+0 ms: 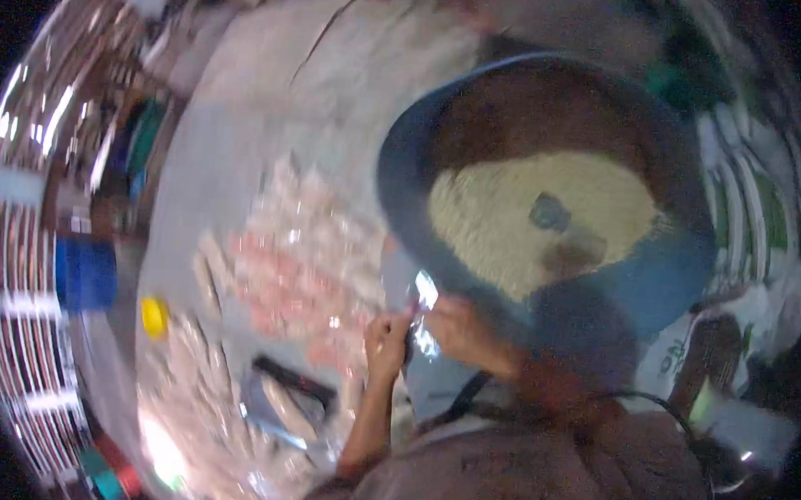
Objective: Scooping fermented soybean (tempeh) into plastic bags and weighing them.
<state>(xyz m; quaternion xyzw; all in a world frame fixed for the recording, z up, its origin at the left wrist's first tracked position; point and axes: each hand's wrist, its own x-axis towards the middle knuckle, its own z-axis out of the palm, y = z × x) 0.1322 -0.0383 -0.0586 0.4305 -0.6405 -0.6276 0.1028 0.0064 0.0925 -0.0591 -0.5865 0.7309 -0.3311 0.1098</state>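
My left hand [386,345] and my right hand [461,331] meet in front of my body, at the near left rim of a large blue tub [668,266]. Between them they grip a small shiny plastic packet [427,291], partly hidden by my fingers; motion blur hides whether it is sealed. Pale yellow granular material [492,214] lies in the tub. A small dark cup or scoop [549,211] rests on top of it. To the left of my hands is a heap of filled plastic packets [303,265], some pinkish and some whitish.
More slim pale packets [187,367] are spread at the near left, around a dark-edged tool or frame [296,381] that I cannot identify. A yellow lid [154,317] sits at the left edge, with a blue container [86,275] beyond. White sacks [741,195] stand right of the tub.
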